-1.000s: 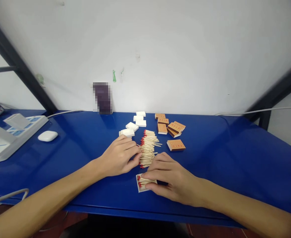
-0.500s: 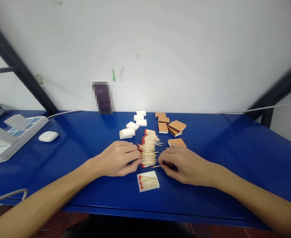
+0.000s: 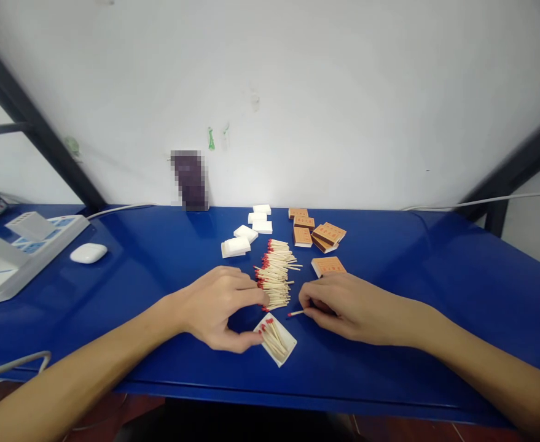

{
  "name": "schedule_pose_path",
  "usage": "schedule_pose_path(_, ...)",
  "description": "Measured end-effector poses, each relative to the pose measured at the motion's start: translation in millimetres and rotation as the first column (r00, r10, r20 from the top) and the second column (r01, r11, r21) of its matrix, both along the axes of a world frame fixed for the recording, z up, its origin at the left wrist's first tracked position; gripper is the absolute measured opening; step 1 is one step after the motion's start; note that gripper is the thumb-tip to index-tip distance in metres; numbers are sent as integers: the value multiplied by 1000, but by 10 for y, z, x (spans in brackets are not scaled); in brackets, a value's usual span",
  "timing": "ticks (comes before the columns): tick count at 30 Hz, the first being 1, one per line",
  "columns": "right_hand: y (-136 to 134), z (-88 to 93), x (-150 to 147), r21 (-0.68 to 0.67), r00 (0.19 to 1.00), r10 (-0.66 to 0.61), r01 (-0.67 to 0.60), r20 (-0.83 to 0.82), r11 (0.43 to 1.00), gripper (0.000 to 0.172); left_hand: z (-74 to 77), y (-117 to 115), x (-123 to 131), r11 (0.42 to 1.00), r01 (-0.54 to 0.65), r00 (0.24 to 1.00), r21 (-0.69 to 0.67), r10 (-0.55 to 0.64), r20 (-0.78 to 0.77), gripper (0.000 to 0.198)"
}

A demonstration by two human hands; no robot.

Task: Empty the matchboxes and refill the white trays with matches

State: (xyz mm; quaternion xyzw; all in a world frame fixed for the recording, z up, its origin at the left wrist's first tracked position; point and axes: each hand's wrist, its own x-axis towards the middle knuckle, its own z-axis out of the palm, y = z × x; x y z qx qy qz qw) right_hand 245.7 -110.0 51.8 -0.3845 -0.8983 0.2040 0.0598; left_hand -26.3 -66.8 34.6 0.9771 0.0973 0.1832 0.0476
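My right hand [image 3: 338, 307] pinches a single match [image 3: 295, 314], its red head pointing left beyond the fingertips. A small white matchbox tray [image 3: 290, 345] lies turned at an angle near the front, with several red-tipped matches [image 3: 275, 342] inside. At the tray's left edge is the thumb of my left hand [image 3: 228, 307], while its index fingertip touches the edge of a long pile of matches [image 3: 279, 270]. Thumb and index are spread apart, with nothing held between them. All the heads I can make out in the pile face left.
White matchbox trays [image 3: 236, 247] sit behind my left hand. Orange-brown matchbox sleeves [image 3: 329, 234] lie at the back right, and one sleeve [image 3: 328, 266] is just beyond my right hand. Farther left are a white earphone case [image 3: 88, 253] and a power strip [image 3: 62, 236].
My left thumb has come down and away from the index finger to the tray, which has rotated. My right hand has shifted slightly right, still pinching the match.
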Motion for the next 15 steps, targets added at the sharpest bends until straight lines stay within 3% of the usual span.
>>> schedule_pose_path(3,-43,37,-46,-30,997,-34,32,-71,999,13,-37,-34,35,1000,8,999,-22,-9,-40,41)
schedule_pose_path(6,-145,37,-160,-102,985,-29,12,-167,995,14,-46,-58,84,1000,-17,997,-14,16,-81,34)
schedule_pose_path(15,-273,-199,-359,146,983,-26,53,-179,988,14,-152,-133,180,993,-70,997,94,73,-23,54)
